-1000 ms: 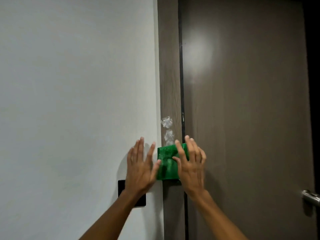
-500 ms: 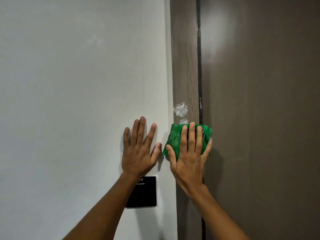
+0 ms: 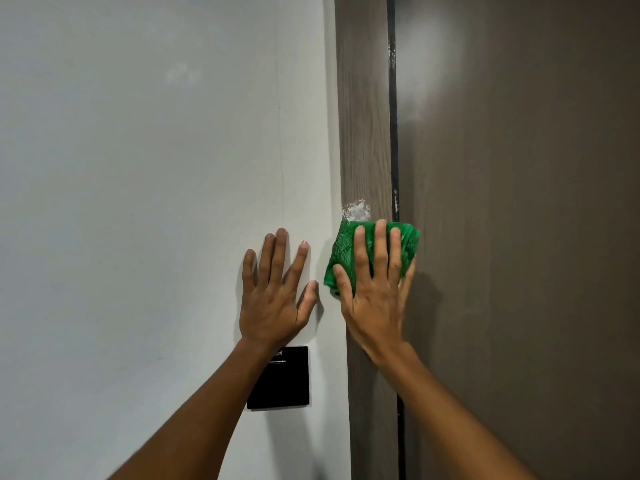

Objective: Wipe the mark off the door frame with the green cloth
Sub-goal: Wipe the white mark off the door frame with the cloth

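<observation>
A white foamy mark (image 3: 356, 211) sits on the brown wood-grain door frame (image 3: 365, 116). Just below it, my right hand (image 3: 375, 292) presses a folded green cloth (image 3: 341, 251) flat against the frame; the cloth's top edge touches the bottom of the mark and covers its lower part. My left hand (image 3: 275, 292) lies flat on the white wall (image 3: 156, 202) to the left of the frame, fingers spread, holding nothing.
A black square wall plate (image 3: 287, 382) is on the wall under my left wrist. The brown door (image 3: 519, 237) fills the right side, with a dark gap (image 3: 393, 98) between it and the frame.
My right hand has slid the green cloth up the frame, covering the lower blob of the mark. My left hand went higher on the wall, away from the black plate.
</observation>
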`<act>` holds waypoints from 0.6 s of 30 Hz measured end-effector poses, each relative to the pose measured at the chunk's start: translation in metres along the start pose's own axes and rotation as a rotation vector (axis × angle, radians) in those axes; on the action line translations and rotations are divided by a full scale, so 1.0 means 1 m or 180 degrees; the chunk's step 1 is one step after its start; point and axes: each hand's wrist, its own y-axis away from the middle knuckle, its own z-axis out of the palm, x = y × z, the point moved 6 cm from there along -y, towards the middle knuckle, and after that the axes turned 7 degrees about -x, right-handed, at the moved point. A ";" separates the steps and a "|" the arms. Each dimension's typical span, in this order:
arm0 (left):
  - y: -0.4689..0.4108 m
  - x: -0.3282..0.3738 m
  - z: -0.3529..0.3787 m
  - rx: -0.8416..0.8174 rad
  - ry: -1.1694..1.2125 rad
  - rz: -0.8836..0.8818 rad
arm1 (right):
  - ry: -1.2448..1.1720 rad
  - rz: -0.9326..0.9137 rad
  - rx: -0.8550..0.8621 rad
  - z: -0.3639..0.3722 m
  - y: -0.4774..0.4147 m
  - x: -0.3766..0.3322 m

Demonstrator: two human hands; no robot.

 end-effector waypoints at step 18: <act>-0.002 0.001 -0.007 -0.0085 0.0067 -0.0031 | -0.0073 -0.0442 -0.0342 -0.002 0.022 0.006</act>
